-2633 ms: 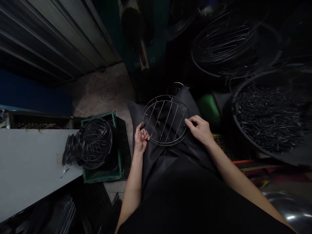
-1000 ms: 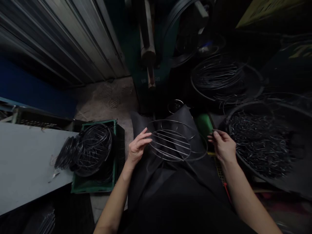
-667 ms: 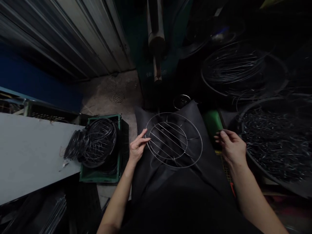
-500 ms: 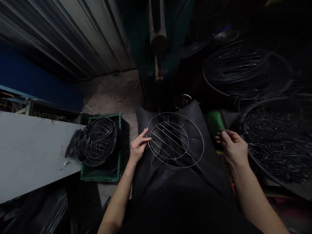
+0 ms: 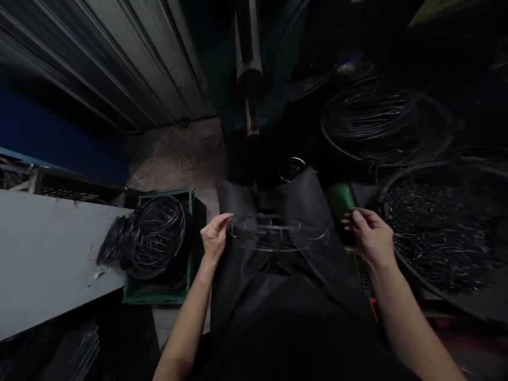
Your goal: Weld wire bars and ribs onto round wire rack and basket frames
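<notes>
My left hand (image 5: 215,236) pinches the left edge of a round wire rack (image 5: 278,246) between thumb and fingers. The rack is tipped almost edge-on to me and smeared by motion, above the dark apron (image 5: 278,291) over my lap. Out to the right, my right hand (image 5: 372,233) is closed in a pinch beside a green surface (image 5: 341,200). Something thin and dark seems to be at its fingertips, too small to name. To its right stands a wide basin (image 5: 400,259) heaped with short bent wire pieces (image 5: 440,233).
A green crate (image 5: 135,296) on the left holds stacked dark wire racks (image 5: 159,238), next to a pale board (image 5: 47,254). A machine rod (image 5: 252,106) hangs ahead. Long wires (image 5: 369,114) lie in another basin at upper right. A loose rack (image 5: 189,160) lies on the floor.
The wire rack has turned from facing me to nearly edge-on in my left hand. My right hand stays pinched in about the same place. The whole view has shifted slightly.
</notes>
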{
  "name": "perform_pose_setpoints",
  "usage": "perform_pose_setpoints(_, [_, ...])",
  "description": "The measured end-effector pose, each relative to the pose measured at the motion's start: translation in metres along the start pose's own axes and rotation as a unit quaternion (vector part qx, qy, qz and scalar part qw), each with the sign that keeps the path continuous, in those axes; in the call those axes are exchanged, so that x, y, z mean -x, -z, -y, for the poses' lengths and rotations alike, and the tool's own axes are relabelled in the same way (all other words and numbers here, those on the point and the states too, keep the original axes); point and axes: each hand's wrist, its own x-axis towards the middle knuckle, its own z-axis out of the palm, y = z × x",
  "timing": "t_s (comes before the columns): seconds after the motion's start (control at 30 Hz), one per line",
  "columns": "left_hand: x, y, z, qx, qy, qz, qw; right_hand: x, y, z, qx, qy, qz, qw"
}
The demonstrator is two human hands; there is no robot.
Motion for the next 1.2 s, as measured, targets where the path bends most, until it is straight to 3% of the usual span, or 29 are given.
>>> perform_pose_setpoints(0.07, [-0.009, -0.001, -0.006, 0.004, 0.036, 0.030, 0.999, -0.002, -0.005, 0.008, 0.017, 0.016, 0.010, 1.000])
perform_pose_setpoints(0.13, [-0.013, -0.005, -0.009, 0.037, 0.098, 0.099, 0.990, -0.004, -0.010, 0.015, 0.040, 0.030, 0.022, 0.999])
perform_pose_setpoints(0.23, [-0.007, -0.014, 0.000, 0.099, 0.216, 0.204, 0.950, -0.006, -0.016, 0.021, 0.067, 0.043, 0.039, 0.996])
perform_pose_setpoints(0.3, [0.003, -0.019, 0.010, 0.126, 0.275, 0.231, 0.925, -0.006, -0.017, 0.022, 0.083, 0.052, 0.049, 0.994])
perform_pose_setpoints(0.47, [0.020, -0.022, 0.024, 0.142, 0.312, 0.214, 0.915, -0.006, -0.013, 0.009, 0.137, 0.071, 0.069, 0.986])
perform_pose_setpoints(0.9, [0.014, -0.028, 0.023, 0.127, 0.338, 0.197, 0.912, -0.006, -0.026, 0.003, 0.258, 0.113, 0.123, 0.952])
perform_pose_setpoints(0.97, [0.014, -0.027, 0.019, 0.129, 0.342, 0.207, 0.907, -0.005, -0.014, 0.005, 0.276, 0.121, 0.104, 0.948])
perform_pose_setpoints(1.03, [0.014, -0.026, 0.016, 0.133, 0.342, 0.217, 0.905, -0.006, 0.013, 0.013, 0.301, 0.133, 0.067, 0.942])
perform_pose_setpoints(1.1, [0.011, -0.025, 0.016, 0.138, 0.339, 0.223, 0.903, -0.008, 0.055, 0.024, 0.327, 0.136, 0.003, 0.935])
perform_pose_setpoints(1.2, [0.002, -0.030, 0.023, 0.148, 0.354, 0.214, 0.898, -0.003, 0.135, 0.041, 0.360, 0.128, -0.162, 0.910])
